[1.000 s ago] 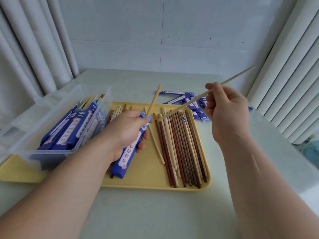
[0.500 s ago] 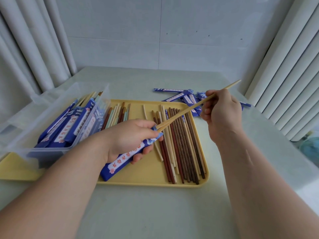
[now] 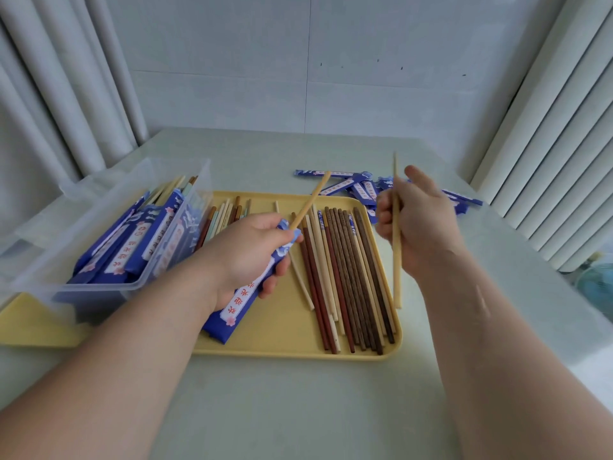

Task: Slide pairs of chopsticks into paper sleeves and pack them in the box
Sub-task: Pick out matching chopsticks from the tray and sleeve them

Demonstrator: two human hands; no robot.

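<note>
- Left hand (image 3: 245,257) fingers wrapped round blue paper sleeve (image 3: 238,303), one pale chopstick (image 3: 310,200) sticking out.
- Right hand (image 3: 421,224) fingers pinching second pale chopstick (image 3: 396,260), near upright, over yellow tray (image 3: 285,340) edge.

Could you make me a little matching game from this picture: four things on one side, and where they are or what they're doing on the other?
1. left hand
2. right hand
3. clear box
4. dark chopsticks

A. holds filled blue sleeves
B. lie on the yellow tray
C. grips a blue sleeve
D. pinches one pale chopstick

Pairs: 1-C, 2-D, 3-A, 4-B
</note>
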